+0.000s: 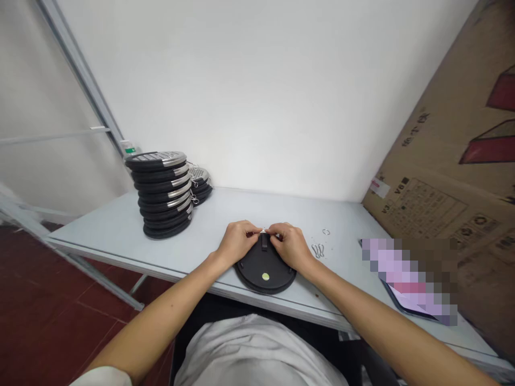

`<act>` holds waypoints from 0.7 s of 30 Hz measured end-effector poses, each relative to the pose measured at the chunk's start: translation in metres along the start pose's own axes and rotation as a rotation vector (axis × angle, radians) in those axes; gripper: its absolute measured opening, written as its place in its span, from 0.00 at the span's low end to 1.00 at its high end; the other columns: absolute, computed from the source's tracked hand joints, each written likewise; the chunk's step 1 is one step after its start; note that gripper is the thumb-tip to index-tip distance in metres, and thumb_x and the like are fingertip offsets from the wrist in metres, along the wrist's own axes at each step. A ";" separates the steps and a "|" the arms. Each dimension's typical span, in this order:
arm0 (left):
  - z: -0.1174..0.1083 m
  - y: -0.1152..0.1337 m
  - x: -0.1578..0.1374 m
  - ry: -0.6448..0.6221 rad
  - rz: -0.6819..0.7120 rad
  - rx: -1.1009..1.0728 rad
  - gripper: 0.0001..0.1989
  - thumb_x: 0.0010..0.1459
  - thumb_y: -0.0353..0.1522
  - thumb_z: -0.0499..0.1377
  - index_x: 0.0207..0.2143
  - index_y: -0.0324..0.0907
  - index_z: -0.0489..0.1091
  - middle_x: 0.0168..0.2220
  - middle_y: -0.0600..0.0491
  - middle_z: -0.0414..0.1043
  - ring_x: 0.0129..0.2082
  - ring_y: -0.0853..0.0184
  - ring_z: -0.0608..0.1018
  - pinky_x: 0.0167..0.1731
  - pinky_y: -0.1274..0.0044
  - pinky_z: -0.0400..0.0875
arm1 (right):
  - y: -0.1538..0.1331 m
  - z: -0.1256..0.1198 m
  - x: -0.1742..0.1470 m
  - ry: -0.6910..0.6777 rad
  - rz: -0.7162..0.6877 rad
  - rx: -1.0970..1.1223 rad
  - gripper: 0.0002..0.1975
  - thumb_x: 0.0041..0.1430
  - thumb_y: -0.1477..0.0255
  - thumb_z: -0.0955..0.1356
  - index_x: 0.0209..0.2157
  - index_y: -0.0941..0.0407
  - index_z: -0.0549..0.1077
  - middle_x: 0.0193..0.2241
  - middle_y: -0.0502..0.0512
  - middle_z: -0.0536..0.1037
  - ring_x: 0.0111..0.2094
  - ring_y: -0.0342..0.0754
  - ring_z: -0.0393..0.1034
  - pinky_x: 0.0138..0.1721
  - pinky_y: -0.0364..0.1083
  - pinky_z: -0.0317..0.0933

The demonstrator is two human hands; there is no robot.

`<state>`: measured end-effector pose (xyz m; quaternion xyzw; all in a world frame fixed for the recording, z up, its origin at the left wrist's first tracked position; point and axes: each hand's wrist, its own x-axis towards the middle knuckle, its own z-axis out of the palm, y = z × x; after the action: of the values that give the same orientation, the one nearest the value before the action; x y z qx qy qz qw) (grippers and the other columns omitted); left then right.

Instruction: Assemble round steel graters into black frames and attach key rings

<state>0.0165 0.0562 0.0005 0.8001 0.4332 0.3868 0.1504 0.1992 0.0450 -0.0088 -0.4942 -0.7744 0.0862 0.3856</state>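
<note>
A round black disc (269, 271) lies flat near the table's front edge. It has a short black strap or clip (264, 241) at its far side and a pale yellow-green round sticker (265, 276) near its front. My left hand (240, 239) is closed in a pinch on a small shiny metal piece (264, 231) at the disc's far rim. Opposite it, my right hand (287, 241) pinches the same piece. Fingertips cover most of that piece, so its shape is hard to make out. Both hands also rest over the disc's upper edge.
Several black discs with silver perforated faces (167, 195) are stacked at the left, with a lower pile (201, 185) behind. Metal snap hooks (317, 251) and a ring (325, 232) lie right of my hand. A blurred tablet-like device (406, 284) and big cardboard box (450, 177) stand right.
</note>
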 end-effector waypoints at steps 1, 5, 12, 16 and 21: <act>0.000 -0.001 0.000 -0.001 0.009 -0.003 0.10 0.55 0.23 0.62 0.35 0.43 0.80 0.35 0.52 0.81 0.36 0.67 0.80 0.40 0.76 0.73 | 0.000 0.001 0.000 -0.002 0.000 -0.004 0.13 0.52 0.83 0.66 0.33 0.55 0.80 0.34 0.54 0.83 0.37 0.50 0.75 0.43 0.49 0.66; 0.001 -0.004 0.000 0.003 0.015 -0.006 0.10 0.54 0.22 0.62 0.35 0.43 0.80 0.36 0.53 0.81 0.37 0.67 0.81 0.41 0.76 0.73 | 0.001 0.002 0.000 -0.007 -0.009 -0.019 0.13 0.53 0.84 0.66 0.34 0.56 0.80 0.34 0.55 0.83 0.39 0.51 0.74 0.44 0.49 0.66; 0.002 -0.007 0.000 -0.063 0.065 0.000 0.11 0.56 0.22 0.60 0.37 0.44 0.80 0.37 0.54 0.81 0.38 0.67 0.81 0.42 0.77 0.73 | 0.000 0.003 -0.001 -0.021 -0.047 -0.050 0.12 0.55 0.83 0.66 0.32 0.56 0.81 0.36 0.56 0.82 0.41 0.52 0.73 0.46 0.48 0.65; 0.002 -0.008 0.002 -0.074 0.087 0.054 0.12 0.57 0.23 0.60 0.38 0.45 0.80 0.38 0.53 0.81 0.39 0.66 0.80 0.44 0.75 0.72 | 0.000 0.004 -0.002 -0.019 -0.052 -0.073 0.12 0.55 0.83 0.66 0.34 0.58 0.81 0.36 0.57 0.82 0.41 0.52 0.72 0.46 0.48 0.65; 0.001 -0.006 0.004 -0.113 0.130 0.145 0.13 0.59 0.23 0.59 0.39 0.46 0.80 0.38 0.53 0.81 0.38 0.66 0.80 0.43 0.75 0.72 | 0.000 0.004 -0.002 -0.041 -0.075 -0.087 0.14 0.56 0.83 0.64 0.34 0.57 0.81 0.36 0.56 0.82 0.40 0.51 0.71 0.45 0.47 0.64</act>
<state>0.0150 0.0631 -0.0017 0.8558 0.3979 0.3176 0.0910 0.1965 0.0440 -0.0130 -0.4792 -0.8032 0.0481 0.3507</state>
